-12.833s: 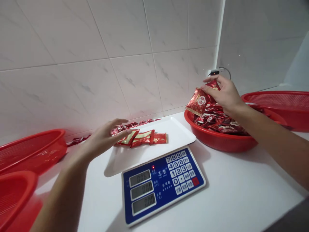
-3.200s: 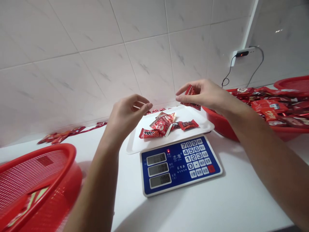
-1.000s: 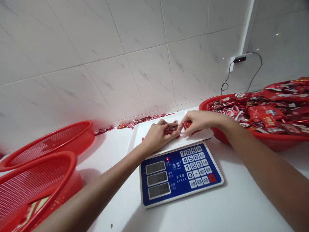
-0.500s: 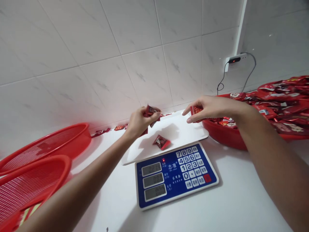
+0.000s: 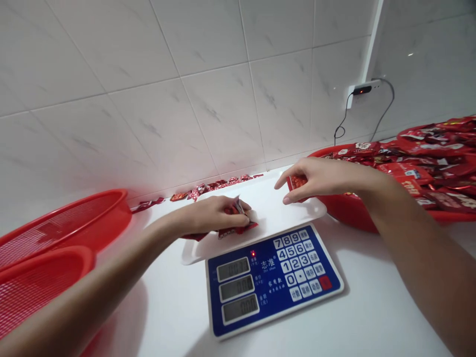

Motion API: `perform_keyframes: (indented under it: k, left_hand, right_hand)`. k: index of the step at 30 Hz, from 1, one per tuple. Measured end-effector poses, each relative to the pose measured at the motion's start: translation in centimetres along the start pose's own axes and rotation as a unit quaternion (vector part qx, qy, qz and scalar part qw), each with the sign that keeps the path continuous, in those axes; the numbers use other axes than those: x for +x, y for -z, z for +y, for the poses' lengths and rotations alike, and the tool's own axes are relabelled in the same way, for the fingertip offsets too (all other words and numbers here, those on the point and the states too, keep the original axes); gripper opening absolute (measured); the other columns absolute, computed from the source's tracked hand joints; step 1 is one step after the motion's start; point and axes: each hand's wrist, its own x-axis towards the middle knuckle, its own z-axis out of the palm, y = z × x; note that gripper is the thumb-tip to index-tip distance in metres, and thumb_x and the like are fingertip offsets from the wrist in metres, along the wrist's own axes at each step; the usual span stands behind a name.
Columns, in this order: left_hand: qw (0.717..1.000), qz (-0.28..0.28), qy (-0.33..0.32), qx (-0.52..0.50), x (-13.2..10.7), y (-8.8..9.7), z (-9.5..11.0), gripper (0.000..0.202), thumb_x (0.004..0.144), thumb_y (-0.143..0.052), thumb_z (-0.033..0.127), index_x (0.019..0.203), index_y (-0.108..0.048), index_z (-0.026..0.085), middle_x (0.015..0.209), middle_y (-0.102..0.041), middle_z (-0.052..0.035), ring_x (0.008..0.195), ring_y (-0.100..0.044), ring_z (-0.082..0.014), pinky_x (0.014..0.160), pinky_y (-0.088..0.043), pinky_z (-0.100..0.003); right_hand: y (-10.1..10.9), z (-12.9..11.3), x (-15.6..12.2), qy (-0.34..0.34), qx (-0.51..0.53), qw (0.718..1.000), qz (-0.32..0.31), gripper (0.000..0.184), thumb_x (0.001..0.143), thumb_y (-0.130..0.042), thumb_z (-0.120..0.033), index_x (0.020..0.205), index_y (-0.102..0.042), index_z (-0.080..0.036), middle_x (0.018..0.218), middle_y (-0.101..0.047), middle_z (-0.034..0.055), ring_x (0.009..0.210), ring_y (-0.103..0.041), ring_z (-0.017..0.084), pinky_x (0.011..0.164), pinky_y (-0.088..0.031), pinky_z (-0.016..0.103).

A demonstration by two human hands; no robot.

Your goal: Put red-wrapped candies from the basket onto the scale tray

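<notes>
A digital scale (image 5: 266,317) with a blue keypad and a white tray (image 5: 273,215) stands before me on the white table. Low over the tray's left half, my left hand (image 5: 213,215) is closed around several small red wrapped packets (image 5: 241,220); their wrappers stick out between thumb and fingers. My right hand (image 5: 322,178) hovers above the tray's right end, fingers curled around a small red packet (image 5: 297,184), thumb and index tip apart. The scale's displays are lit, but the digits are hard to read.
To the right, a red basket (image 5: 347,218) is heaped with red packets (image 5: 412,173). Two red mesh baskets (image 5: 124,201) stand at the left. Small red packets (image 5: 201,191) lie along the wall behind the tray. A wall socket (image 5: 357,96) has a cable hanging from it.
My left hand has come down to the tray, over where a loose packet lay. My right hand stays nearly in place with its packet. The top display's digits have changed.
</notes>
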Motion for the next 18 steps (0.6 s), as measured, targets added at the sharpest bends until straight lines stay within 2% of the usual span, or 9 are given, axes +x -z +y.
perform_keyframes:
  k: [2, 5, 8, 10, 12, 14, 16, 18]
  left_hand:
    - [0.997, 0.001, -0.014, 0.082, 0.0, -0.1, 0.1, 0.034, 0.078, -0.058, 0.047, 0.103, -0.068, 0.027, 0.087, -0.068, -0.0033, 0.078, -0.061, -0.0227, 0.066, -0.043, -0.030]
    - [0.988, 0.034, -0.023, 0.151, 0.0, -0.6, 0.1, 0.030, 0.077, -0.055, 0.047, 0.097, -0.064, 0.026, 0.086, -0.064, -0.0041, 0.074, -0.058, -0.0225, 0.065, -0.040, -0.032]
    - [0.991, 0.058, -0.030, 0.116, 0.1, -0.8, -0.5, 0.019, 0.077, -0.054, 0.040, 0.084, -0.057, 0.023, 0.079, -0.060, -0.0020, 0.070, -0.054, -0.0199, 0.061, -0.038, -0.030]
    - [0.997, 0.063, -0.012, 0.033, 0.0, -0.2, -1.2, 0.016, 0.077, -0.054, 0.038, 0.080, -0.051, 0.022, 0.072, -0.058, -0.0001, 0.065, -0.053, -0.0179, 0.057, -0.038, -0.028]
    - [0.995, 0.073, 0.016, -0.072, -0.6, 1.3, -2.6, 0.021, 0.078, -0.055, 0.042, 0.083, -0.050, 0.022, 0.066, -0.056, 0.0015, 0.058, -0.051, -0.0156, 0.051, -0.038, -0.025]
    - [0.981, 0.132, 0.036, -0.136, -1.9, 3.7, -4.8, 0.029, 0.075, -0.058, 0.048, 0.087, -0.052, 0.021, 0.065, -0.056, 0.0022, 0.052, -0.048, -0.0128, 0.046, -0.035, -0.023]
    - [0.968, 0.216, 0.073, -0.102, -3.9, 7.0, -8.1, 0.029, 0.074, -0.057, 0.048, 0.082, -0.052, 0.021, 0.060, -0.053, 0.0038, 0.049, -0.043, -0.0104, 0.045, -0.031, -0.020]
    - [0.941, 0.315, 0.126, -0.018, -6.3, 10.7, -12.4, 0.023, 0.074, -0.054, 0.043, 0.080, -0.051, 0.021, 0.053, -0.050, 0.0064, 0.048, -0.044, -0.0098, 0.046, -0.030, -0.018]
  right_hand:
    - [-0.2, 0.1, 0.3, -0.005, -0.012, 1.000, -0.001, 0.048, 0.070, -0.074, -0.045, 0.112, -0.069, -0.020, 0.075, -0.065, 0.0013, 0.071, -0.063, 0.018, 0.058, -0.041, 0.026]
    - [-0.5, 0.2, 0.7, -0.015, -0.049, 0.999, 0.007, 0.049, 0.070, -0.073, -0.047, 0.111, -0.070, -0.021, 0.074, -0.065, 0.0015, 0.069, -0.061, 0.018, 0.056, -0.038, 0.026]
    - [-0.6, 0.3, 0.9, -0.026, -0.084, 0.996, 0.022, 0.050, 0.069, -0.072, -0.050, 0.111, -0.072, -0.023, 0.077, -0.065, 0.0022, 0.070, -0.060, 0.019, 0.056, -0.037, 0.027]
    - [-0.6, 0.4, 1.0, -0.036, -0.089, 0.995, 0.028, 0.052, 0.069, -0.071, -0.053, 0.112, -0.072, -0.024, 0.078, -0.066, 0.0024, 0.071, -0.060, 0.019, 0.057, -0.038, 0.027]
    - [-0.4, 0.8, 1.1, -0.047, -0.084, 0.995, 0.030, 0.053, 0.070, -0.069, -0.055, 0.114, -0.071, -0.025, 0.078, -0.066, 0.0023, 0.072, -0.061, 0.020, 0.059, -0.039, 0.028]
    - [-0.3, 1.2, 1.1, -0.057, -0.084, 0.994, 0.036, 0.053, 0.071, -0.068, -0.056, 0.115, -0.071, -0.026, 0.077, -0.066, 0.0024, 0.072, -0.062, 0.021, 0.060, -0.040, 0.029]
    - [-0.2, 1.5, 1.3, -0.066, -0.086, 0.993, 0.042, 0.054, 0.071, -0.067, -0.056, 0.116, -0.071, -0.026, 0.079, -0.067, 0.0031, 0.074, -0.063, 0.022, 0.061, -0.042, 0.030]
    - [-0.2, 1.6, 1.4, -0.075, -0.088, 0.992, 0.051, 0.055, 0.072, -0.066, -0.057, 0.117, -0.070, -0.026, 0.082, -0.069, 0.0043, 0.077, -0.064, 0.023, 0.063, -0.044, 0.031]
